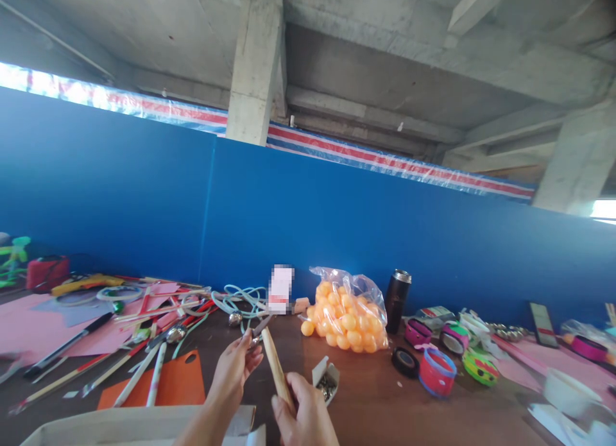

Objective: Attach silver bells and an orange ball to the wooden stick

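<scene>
Pale tan stick (pixel 276 366), orange balls (pixel 353 339), solid blue partition (pixel 308 221)

A pale, straight wooden stick (pixel 275 362) is slanting in front of and to the left of the clear bag of orange balls (pixel 353 321), being gripped around its lower end while its upper end is leaning left; a small, shiny metal piece (pixel 256 339) is showing beside that upper end, farther left of the bag, partly covered

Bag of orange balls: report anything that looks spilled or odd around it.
One orange ball sits just left of the clear bag, apparently outside it on the table; it looks spilled, since the rest are bunched inside.
</scene>
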`<action>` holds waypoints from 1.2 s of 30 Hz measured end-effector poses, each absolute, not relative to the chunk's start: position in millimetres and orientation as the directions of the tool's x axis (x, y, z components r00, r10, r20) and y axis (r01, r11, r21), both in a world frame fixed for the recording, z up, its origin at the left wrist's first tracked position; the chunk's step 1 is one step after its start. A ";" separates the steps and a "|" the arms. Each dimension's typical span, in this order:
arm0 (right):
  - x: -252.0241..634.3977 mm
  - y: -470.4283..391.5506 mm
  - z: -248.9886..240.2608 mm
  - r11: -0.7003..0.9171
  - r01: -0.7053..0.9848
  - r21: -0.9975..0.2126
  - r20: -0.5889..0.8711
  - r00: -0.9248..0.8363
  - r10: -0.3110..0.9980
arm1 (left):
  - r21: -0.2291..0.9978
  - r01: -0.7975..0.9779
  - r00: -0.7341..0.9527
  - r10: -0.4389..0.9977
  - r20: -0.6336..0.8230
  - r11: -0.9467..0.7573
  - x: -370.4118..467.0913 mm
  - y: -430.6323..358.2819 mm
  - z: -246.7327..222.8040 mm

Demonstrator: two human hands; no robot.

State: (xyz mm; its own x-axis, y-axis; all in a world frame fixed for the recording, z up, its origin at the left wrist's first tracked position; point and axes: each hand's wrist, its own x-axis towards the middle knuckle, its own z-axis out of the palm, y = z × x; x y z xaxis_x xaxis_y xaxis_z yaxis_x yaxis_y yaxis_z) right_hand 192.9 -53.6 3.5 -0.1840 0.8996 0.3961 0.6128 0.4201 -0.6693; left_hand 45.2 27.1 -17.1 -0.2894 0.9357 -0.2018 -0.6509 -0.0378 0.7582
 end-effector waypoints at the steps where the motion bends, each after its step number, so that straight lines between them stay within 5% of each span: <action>1: 192.7 -52.7 2.0 0.419 0.616 -0.668 0.400 -0.177 0.899 | 0.756 -0.653 -0.288 0.936 -0.203 -0.037 45.3 27.4 -17.6; 36: 194.5 -43.0 -11.8 0.423 0.625 -0.656 0.442 -0.137 0.887 | 0.870 -0.493 -0.273 0.944 -0.186 0.028 51.6 21.8 -13.1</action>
